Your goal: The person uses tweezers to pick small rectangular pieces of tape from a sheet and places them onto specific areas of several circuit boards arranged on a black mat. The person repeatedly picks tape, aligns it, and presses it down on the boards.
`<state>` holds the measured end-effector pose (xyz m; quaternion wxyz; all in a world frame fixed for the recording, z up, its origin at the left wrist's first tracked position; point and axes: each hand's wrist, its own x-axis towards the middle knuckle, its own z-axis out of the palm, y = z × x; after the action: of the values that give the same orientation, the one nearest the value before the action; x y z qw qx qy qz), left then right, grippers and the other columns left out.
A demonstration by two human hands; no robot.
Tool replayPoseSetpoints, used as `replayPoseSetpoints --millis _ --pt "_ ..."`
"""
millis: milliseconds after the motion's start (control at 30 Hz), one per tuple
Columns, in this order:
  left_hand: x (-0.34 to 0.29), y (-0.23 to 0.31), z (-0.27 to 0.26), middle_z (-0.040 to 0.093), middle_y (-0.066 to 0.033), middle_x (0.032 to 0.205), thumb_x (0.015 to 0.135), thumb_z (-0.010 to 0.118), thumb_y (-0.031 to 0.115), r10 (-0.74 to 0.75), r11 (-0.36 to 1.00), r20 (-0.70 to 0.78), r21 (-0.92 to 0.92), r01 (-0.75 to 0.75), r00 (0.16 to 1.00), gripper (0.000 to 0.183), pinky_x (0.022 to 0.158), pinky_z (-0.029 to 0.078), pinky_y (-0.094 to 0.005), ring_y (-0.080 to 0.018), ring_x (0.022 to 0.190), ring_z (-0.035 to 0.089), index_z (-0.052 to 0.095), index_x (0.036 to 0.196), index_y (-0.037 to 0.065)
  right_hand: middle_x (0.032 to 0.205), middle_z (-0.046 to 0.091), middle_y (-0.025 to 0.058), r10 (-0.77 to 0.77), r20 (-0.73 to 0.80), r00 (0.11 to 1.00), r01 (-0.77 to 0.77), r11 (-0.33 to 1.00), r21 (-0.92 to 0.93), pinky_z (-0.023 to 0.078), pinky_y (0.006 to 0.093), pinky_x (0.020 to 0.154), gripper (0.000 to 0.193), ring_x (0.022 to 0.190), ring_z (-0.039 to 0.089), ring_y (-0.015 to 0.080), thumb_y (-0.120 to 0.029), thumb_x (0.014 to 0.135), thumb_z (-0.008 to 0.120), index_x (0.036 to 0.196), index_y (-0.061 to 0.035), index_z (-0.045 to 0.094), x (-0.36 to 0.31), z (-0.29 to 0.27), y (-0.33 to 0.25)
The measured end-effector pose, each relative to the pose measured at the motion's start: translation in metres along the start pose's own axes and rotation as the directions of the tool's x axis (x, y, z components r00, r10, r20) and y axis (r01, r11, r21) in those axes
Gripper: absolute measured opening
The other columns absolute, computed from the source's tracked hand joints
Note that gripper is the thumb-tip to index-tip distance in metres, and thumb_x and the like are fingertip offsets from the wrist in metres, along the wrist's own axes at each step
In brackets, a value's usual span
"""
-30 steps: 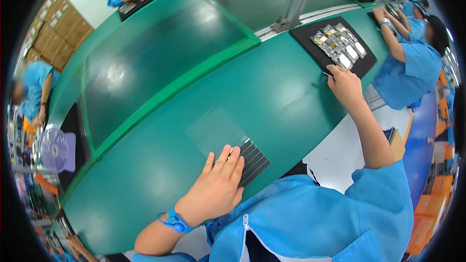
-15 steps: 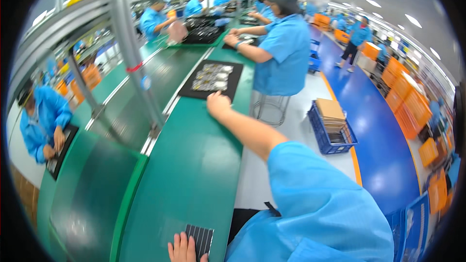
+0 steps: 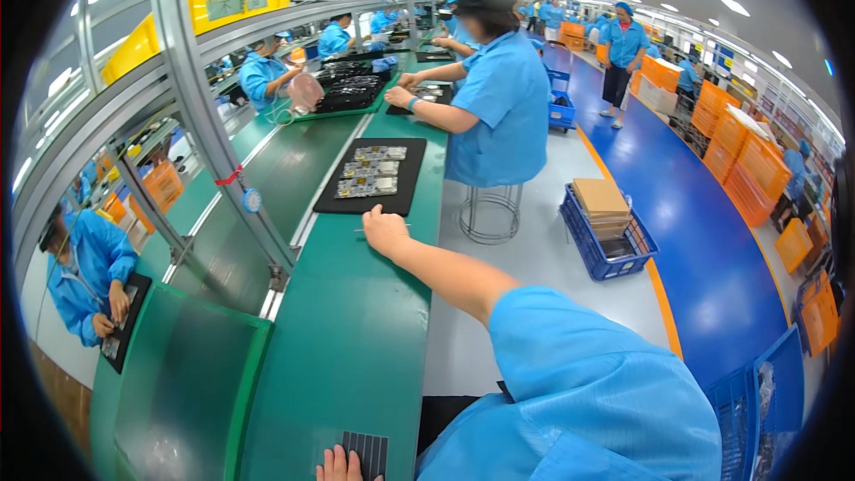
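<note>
- Silver-grey rectangular circuit boards (image 3: 370, 173) lie unlifted on a flat black mat (image 3: 407, 180).
- Right hand (image 3: 386, 232), curled, holds a thin metallic rod (image 3: 360, 230).
- Left hand (image 3: 338, 465), fingers outstretched, touches a dark striped sheet (image 3: 370, 451).

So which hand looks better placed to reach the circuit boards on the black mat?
Probably the right hand: it is at the near edge of the black mat, near the circuit boards, though holding a thin tool. The left hand is farther back, at the dark striped sheet.
</note>
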<state>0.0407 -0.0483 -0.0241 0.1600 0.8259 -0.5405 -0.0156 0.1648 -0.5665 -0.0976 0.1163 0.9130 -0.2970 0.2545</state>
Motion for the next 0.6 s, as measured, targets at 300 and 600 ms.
replayPoseSetpoints --millis 300,600 --pt "0.006 -0.005 0.009 0.041 -0.0212 0.14 0.087 0.058 0.022 0.038 0.999 -0.037 -0.023 -0.038 0.999 0.052 0.106 0.028 -0.0535 -0.0387 0.13 0.037 0.044 0.133 0.001 0.102 0.066 0.007 0.039 -0.363 0.931 0.312 0.43 0.847 0.044 0.0263 0.048 0.025 0.05 0.053 0.0115 -0.014 0.08 0.071 0.103 -0.0087 0.06 -0.062 -0.174 -0.058" --pt "-0.001 -0.011 0.017 0.04 -0.0222 0.14 0.08 0.061 0.017 -0.029 0.998 -0.021 -0.065 0.027 0.999 0.055 0.107 0.023 -0.0554 -0.0406 0.131 0.035 0.045 0.13 -0.001 0.103 0.061 0.0088 0.103 -0.764 0.637 0.644 -0.616 0.454 0.034 0.0203 0.046 0.021 0.051 0.04 0.0023 -0.014 0.088 0.062 0.103 0.0002 0.058 -0.094 -0.406 -0.056"
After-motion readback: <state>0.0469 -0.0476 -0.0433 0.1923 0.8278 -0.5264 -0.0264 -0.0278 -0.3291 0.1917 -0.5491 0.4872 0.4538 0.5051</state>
